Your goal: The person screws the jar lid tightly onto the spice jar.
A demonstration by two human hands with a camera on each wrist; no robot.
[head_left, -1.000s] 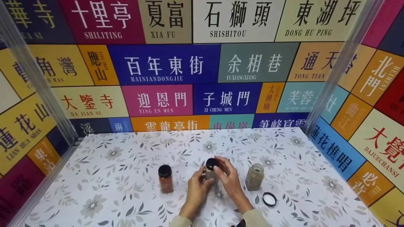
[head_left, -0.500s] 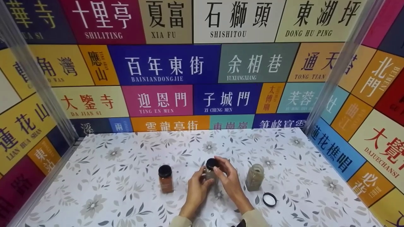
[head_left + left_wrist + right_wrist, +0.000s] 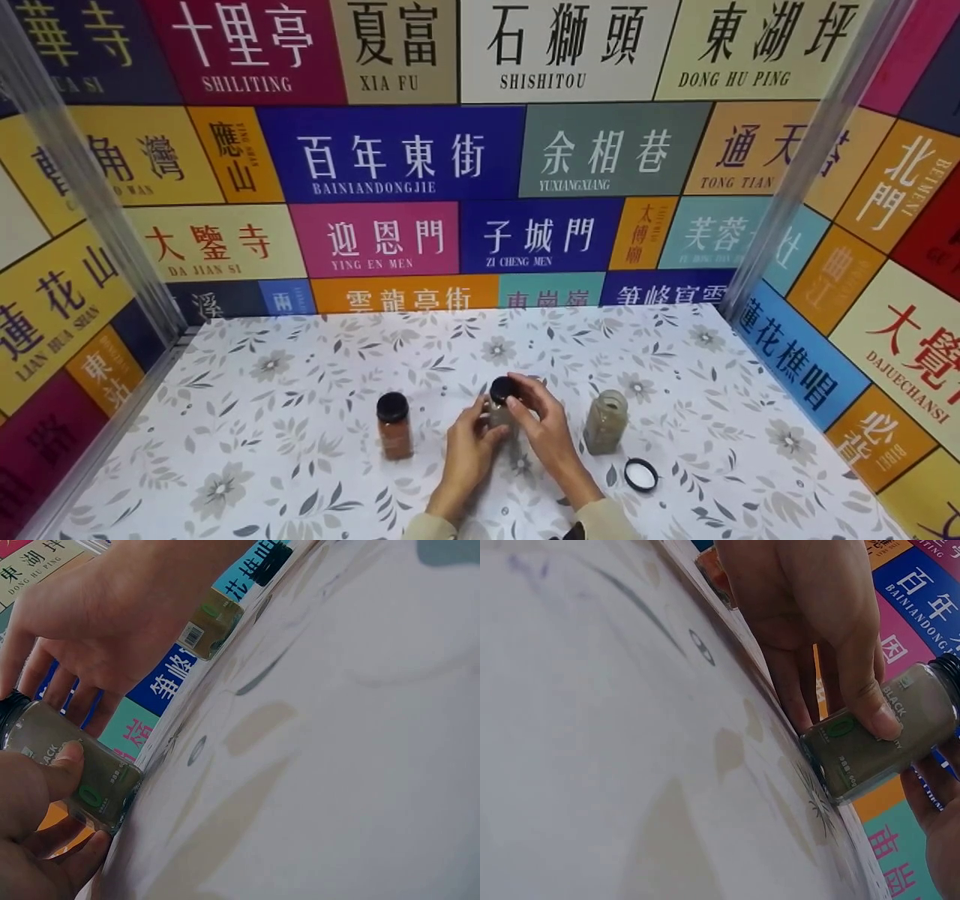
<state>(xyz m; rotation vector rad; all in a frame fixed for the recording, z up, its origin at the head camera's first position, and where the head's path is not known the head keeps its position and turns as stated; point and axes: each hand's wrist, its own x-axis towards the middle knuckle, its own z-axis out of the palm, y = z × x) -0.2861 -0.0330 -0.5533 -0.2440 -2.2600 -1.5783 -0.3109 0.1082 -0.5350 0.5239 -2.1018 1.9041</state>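
Leftmost on the patterned surface (image 3: 315,394) I have a reddish jar (image 3: 395,435), upright under its dark cap and apart from both grips; I'd let it be and keep the left knuckles from straying its way.

Next comes my left grip (image 3: 469,454), holding the middle jar (image 3: 911,757) by its body, thumb pressed across the label and fingers wrapped round toward the base. The jar is between my two grips, with its base at the surface as far as I can see, though I cannot tell how much weight rests there. I take the step in hand to be turning the black lid (image 3: 502,387); which way, I cannot tell. The left side's job, then, is simply to stop the glass rotating: firm, low, with the base kept down so that nothing tips.

On the lid is my right grip (image 3: 549,427), narrow, pinching the rim between thumb and fingers. I'd twist from the wrist in short turns about the jar's upright axis, with the lid level so the thread doesn't bind, and press no harder than needed.

Farther right stands the uncapped jar (image 3: 606,429), near the right grip. It worries me most: a wide outward swing could knock it and spill its contents. Beyond it, nearer my camera, the loose lid (image 3: 641,475) lies pale lining up, so I'd keep the forearm off that too.
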